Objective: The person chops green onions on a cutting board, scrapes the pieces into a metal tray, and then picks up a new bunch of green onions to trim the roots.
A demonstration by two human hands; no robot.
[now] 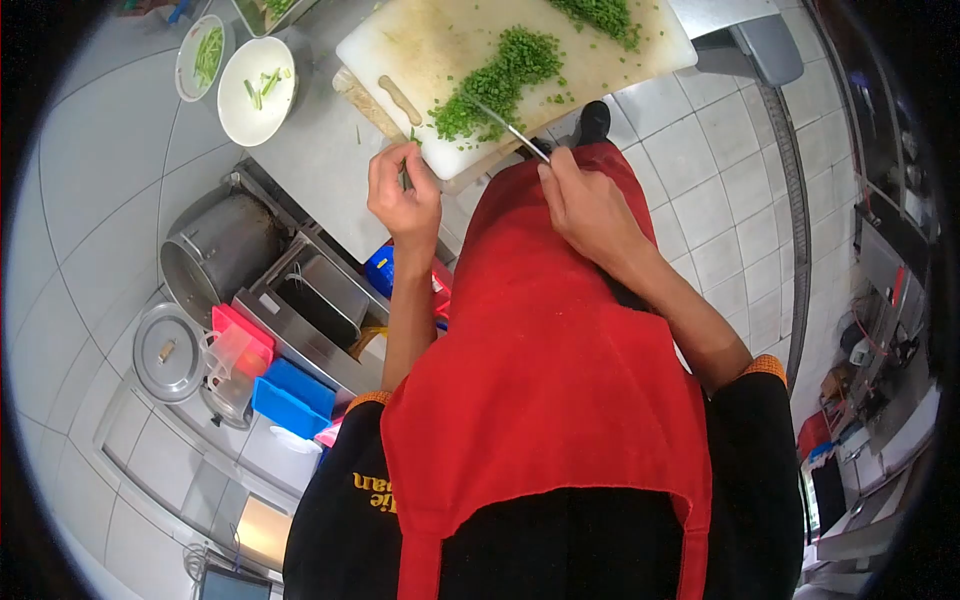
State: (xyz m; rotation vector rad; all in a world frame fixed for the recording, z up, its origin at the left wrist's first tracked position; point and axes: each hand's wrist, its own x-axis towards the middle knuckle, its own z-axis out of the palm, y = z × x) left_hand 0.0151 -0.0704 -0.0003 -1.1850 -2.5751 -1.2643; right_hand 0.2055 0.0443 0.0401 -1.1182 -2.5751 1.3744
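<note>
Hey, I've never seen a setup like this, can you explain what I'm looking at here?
There's no machine here: it's a person working with bare hands. The single picture comes from a camera worn on their head, looking down, so their red apron fills the middle.

On the counter is a pale cutting board with piles of finely chopped greens. Beside it are a white bowl holding a few green pieces and a smaller bowl holding more.

The right hand holds a knife, its blade reaching into the greens. The left hand is curled by the board's corner; whether it grips anything is hard to tell.
</note>
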